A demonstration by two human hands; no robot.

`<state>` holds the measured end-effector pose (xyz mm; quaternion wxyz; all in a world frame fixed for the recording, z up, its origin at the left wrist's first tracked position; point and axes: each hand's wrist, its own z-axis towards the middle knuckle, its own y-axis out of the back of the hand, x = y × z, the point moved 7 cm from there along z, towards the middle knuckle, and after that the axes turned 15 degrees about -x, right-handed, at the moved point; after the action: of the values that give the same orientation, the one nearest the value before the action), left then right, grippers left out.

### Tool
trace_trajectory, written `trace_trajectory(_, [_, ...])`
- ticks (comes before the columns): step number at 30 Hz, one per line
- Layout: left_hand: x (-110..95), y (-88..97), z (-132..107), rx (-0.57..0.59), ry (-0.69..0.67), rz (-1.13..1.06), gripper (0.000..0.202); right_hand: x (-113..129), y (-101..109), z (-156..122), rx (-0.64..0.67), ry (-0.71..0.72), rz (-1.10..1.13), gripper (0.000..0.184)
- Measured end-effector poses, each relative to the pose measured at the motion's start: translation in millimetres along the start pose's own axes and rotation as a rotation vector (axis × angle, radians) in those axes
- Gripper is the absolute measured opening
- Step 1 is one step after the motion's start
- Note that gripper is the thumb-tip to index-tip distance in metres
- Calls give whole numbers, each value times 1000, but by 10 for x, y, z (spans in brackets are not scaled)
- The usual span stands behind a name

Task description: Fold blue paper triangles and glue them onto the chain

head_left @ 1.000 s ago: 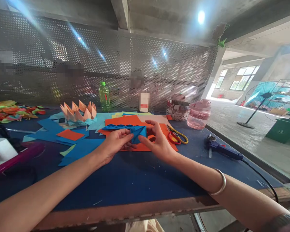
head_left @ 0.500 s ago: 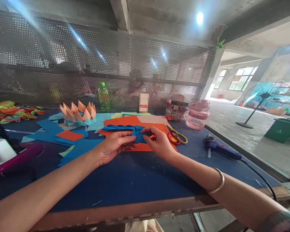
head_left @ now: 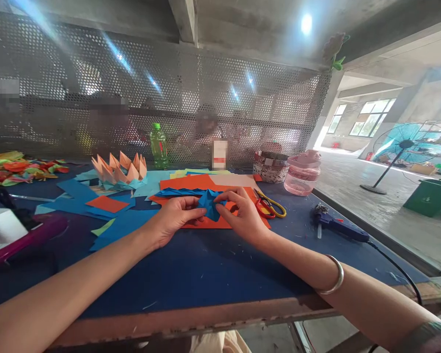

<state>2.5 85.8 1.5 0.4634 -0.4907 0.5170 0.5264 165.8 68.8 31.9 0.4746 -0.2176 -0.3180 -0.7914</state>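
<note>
Between my two hands is a creased piece of blue paper (head_left: 209, 205), held above orange sheets. My left hand (head_left: 180, 215) pinches its left side between thumb and fingers. On the other side, my right hand (head_left: 242, 215) grips the right edge with thumb and forefinger. Behind them, a row of folded blue paper pieces (head_left: 178, 192) lies on the orange paper (head_left: 187, 183). Scissors (head_left: 270, 205) with red and yellow handles rest just right of my right hand.
At the left stand a peach folded-paper crown shape (head_left: 121, 168) and loose blue sheets (head_left: 127, 228). A green bottle (head_left: 159, 147), a round container (head_left: 270, 166) and a pink jug (head_left: 302, 174) line the back. A glue gun (head_left: 338, 226) with a cord lies at the right.
The blue paper has spread from a flatter fold into a pointed, opened shape between my fingers. Both hands keep hold of it in nearly the same place.
</note>
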Motion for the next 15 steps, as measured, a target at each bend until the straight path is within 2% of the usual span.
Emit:
trace_trajectory(3, [-3, -6, -10, -5, -5, 16, 39, 21, 39, -9, -60, 73, -130, 12])
trace_trajectory(5, [-18, -10, -16, -8, -20, 14, 39, 22, -4, -37, -11, 93, -164, 11])
trace_trajectory(8, [-39, -17, -27, -5, -41, 7, 41, 13, -94, -84, 99, 80, -104, 7])
trace_trajectory(9, [-40, -19, -29, -3, -41, 5, 41, 14, -106, -90, 111, 73, -71, 5])
trace_trajectory(12, [-29, -25, -31, 10, -29, -3, 42, 14, -115, -86, 120, 43, 9, 15])
trace_trajectory(15, [-7, -47, -33, 42, -7, -25, 43, 12, -119, -78, 123, 14, 45, 9])
